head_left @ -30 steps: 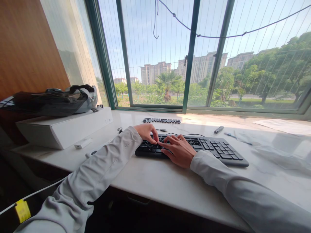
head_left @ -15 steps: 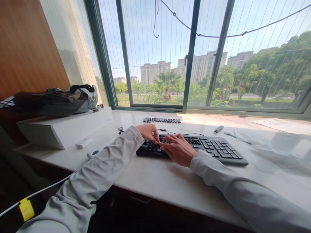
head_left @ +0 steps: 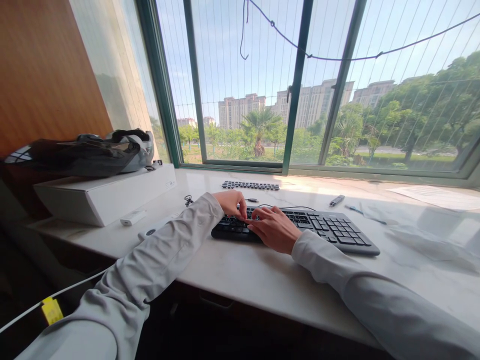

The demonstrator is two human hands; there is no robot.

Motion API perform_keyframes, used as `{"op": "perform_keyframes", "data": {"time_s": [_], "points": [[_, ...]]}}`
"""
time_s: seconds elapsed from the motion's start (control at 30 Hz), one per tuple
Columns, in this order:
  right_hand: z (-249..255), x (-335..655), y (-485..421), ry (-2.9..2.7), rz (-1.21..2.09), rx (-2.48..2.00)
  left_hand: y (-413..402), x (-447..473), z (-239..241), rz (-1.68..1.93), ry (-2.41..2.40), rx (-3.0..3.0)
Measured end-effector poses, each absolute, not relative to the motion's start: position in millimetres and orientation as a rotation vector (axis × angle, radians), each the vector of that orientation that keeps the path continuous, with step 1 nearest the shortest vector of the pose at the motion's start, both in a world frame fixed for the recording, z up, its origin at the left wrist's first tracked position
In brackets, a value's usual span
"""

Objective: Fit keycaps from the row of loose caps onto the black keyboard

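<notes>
A black keyboard (head_left: 341, 231) lies on the white marbled counter. Its middle part looks stripped of keycaps, while the number pad at the right has its keys. My left hand (head_left: 233, 203) bends down over the keyboard's left half, fingers pinched together at the keys; whatever is between the fingertips is too small to make out. Close against it, my right hand (head_left: 275, 229) rests on the keyboard with fingers stretched out and thumb near the left fingertips. Behind the keyboard, small black keycaps (head_left: 250, 186) lie in rows.
At left, a white box (head_left: 101, 195) carries a dark visor-like thing (head_left: 82, 156). A small white device (head_left: 133, 217) lies before it. A USB plug (head_left: 252, 200), a grey stick-like tool (head_left: 337, 200), a thin blue tool (head_left: 363, 214), plastic wrap (head_left: 431, 242) and paper (head_left: 438, 197) lie around the keyboard.
The camera view has shifted slightly. Both hands keep nearly the same pose over the same part of the keyboard.
</notes>
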State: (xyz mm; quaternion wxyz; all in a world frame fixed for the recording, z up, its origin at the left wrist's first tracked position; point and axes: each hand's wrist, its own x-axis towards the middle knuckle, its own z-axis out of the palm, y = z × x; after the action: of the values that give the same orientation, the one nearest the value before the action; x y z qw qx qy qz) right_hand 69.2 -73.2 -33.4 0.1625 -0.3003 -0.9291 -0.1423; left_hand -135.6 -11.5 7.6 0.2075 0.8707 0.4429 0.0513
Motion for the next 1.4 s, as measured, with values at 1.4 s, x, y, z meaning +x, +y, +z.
{"op": "perform_keyframes", "data": {"time_s": [1.4], "points": [[-38.7,79.5,-69.1,-2.388,-0.400,-0.856,88.7,-195.9,-9.8,0.342,2.328,2.530]]}}
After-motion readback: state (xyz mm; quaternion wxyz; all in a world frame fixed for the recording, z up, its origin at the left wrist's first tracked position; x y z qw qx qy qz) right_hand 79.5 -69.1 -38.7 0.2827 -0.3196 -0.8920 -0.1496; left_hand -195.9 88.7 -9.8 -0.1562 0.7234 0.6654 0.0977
